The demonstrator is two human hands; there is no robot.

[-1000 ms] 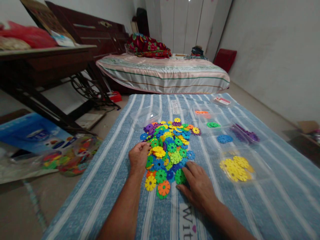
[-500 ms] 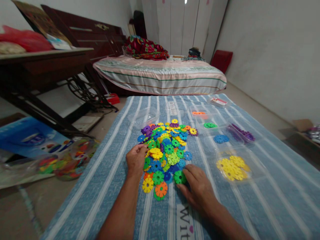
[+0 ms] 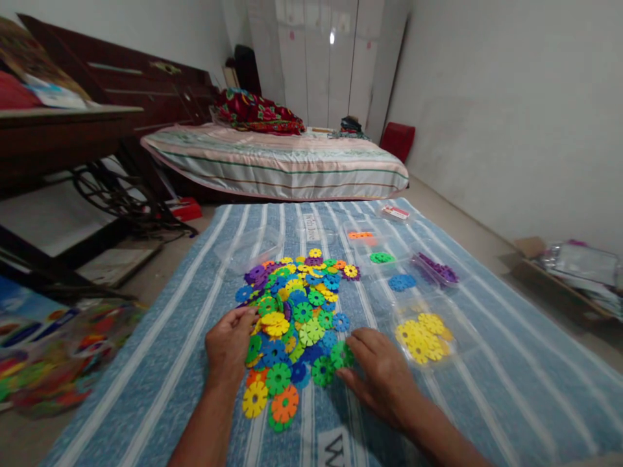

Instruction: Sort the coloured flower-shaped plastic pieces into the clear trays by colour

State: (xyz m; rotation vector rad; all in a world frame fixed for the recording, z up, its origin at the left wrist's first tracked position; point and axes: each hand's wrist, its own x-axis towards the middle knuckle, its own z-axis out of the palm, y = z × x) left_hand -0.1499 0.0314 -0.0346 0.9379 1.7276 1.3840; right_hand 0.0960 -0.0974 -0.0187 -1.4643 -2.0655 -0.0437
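While discs litter striped cloth, a bed stands beyond — draped.

We had an overlapping, many-coloured heap of flat notched discs, with one green disc at its four o'clock edge.

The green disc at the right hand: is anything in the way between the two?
Nothing visible is. The green disc sits right at the fingertips of the right hand; another green disc lies on its left, not in between.
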